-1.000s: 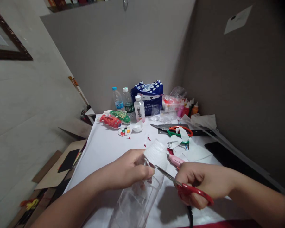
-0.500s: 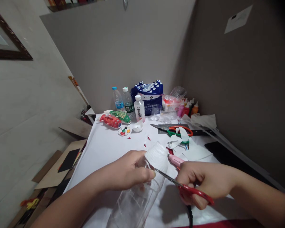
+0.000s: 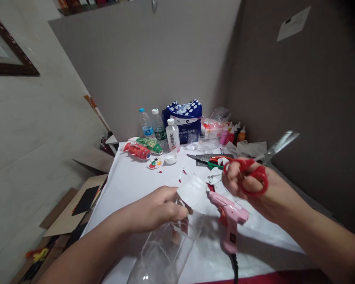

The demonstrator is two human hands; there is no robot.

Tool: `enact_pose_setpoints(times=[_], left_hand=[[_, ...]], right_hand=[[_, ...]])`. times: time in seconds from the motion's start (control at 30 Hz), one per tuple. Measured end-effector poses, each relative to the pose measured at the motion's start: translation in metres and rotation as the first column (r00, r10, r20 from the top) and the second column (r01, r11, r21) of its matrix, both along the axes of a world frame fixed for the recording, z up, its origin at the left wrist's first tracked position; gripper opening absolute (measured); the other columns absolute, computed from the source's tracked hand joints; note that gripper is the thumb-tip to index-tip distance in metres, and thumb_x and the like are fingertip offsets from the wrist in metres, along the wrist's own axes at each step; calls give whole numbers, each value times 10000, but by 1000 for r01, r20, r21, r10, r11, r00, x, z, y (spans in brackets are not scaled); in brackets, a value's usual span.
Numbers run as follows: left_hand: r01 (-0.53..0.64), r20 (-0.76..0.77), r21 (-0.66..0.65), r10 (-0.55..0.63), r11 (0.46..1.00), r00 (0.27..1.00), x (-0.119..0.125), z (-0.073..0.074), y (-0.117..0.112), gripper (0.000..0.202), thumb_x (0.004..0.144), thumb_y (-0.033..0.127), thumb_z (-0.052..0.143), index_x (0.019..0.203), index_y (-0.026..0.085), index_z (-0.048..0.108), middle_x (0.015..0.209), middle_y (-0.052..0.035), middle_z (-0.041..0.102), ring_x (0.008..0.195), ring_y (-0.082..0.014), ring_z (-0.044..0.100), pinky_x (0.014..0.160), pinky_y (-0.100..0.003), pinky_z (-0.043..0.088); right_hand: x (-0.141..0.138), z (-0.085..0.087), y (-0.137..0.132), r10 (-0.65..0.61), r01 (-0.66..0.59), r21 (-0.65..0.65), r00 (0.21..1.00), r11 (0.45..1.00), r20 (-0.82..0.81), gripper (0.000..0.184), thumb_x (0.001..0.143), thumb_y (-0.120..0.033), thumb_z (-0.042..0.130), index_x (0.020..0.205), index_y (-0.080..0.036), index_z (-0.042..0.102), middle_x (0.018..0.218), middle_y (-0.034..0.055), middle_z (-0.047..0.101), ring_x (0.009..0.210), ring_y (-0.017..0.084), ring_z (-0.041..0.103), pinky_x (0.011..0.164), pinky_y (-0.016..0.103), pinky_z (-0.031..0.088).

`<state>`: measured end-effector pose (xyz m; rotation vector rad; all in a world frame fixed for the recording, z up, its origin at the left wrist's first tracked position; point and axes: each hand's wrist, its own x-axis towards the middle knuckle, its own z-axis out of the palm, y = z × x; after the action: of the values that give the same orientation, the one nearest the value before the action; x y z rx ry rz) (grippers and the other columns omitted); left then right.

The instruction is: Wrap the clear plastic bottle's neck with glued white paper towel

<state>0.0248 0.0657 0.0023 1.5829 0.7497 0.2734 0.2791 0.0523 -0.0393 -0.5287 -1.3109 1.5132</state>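
My left hand [image 3: 159, 207] is closed on a clear plastic bottle [image 3: 165, 248] lying near the front of the white table [image 3: 130, 185], with a white ribbed piece [image 3: 193, 193] at the bottle's far end. My right hand [image 3: 248, 185] is raised above the table, its fingers through the red handles of a pair of scissors [image 3: 257, 169], blades pointing up and to the right. A pink glue gun [image 3: 229, 221] lies on the table between the two hands.
At the back stand three bottles [image 3: 159, 128], a blue dotted bag [image 3: 183, 118], paint bottles [image 3: 233, 134], painted bottle fish [image 3: 142, 148] and a small palette [image 3: 154, 162]. Green and orange scissors [image 3: 213, 161] lie mid-right. Walls close the back and right. Cardboard [image 3: 73, 209] lies left on the floor.
My right hand has lifted the red scissors away from the bottle, up and to the right. The pink glue gun beneath is now uncovered. My left hand keeps its hold.
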Motion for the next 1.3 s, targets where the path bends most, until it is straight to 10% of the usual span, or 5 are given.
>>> enact_pose_setpoints(times=[0.13,0.4,0.77,1.07,1.3], left_hand=[[77,132,-165,-56,983,990,0,-12,4,351,742,421,506,778,106,654,620,-77,667,459,-168,592,453,-235,367],[12,126,-233,18,972,992,4,-22,6,490,922,496,340,898,112,645,691,-96,726,493,-169,655,423,-216,290],[-311,-212,125,331,942,919,-2,-27,36,459,883,396,408,1093,63,644,899,-137,725,612,-173,672,527,-244,400],[-180,-169,394,264,901,950,9,-21,13,632,776,483,690,1317,201,528,1158,-102,683,1048,-282,621,905,-379,464],[-95,3,-57,96,994,995,0,-16,24,448,782,493,631,1030,120,623,917,-105,690,751,-219,667,653,-335,542]], right_hand=[[-14,3,6,-173,172,20,985,985,7,256,793,-263,773,1006,-271,632,941,13,663,918,148,608,707,209,464],[-37,6,9,-140,152,-64,976,986,169,347,703,-345,822,919,-215,584,668,-66,503,569,84,442,539,215,375],[-29,16,32,-259,286,-8,879,958,400,242,711,-196,731,861,-200,541,583,-64,534,522,98,468,517,228,355],[-51,29,40,-272,257,94,857,962,438,191,694,-141,662,835,-201,547,522,-85,524,461,74,404,443,196,271],[-46,29,47,-65,57,32,932,998,357,304,696,-229,750,949,-184,587,652,-49,566,562,90,488,500,210,358]])
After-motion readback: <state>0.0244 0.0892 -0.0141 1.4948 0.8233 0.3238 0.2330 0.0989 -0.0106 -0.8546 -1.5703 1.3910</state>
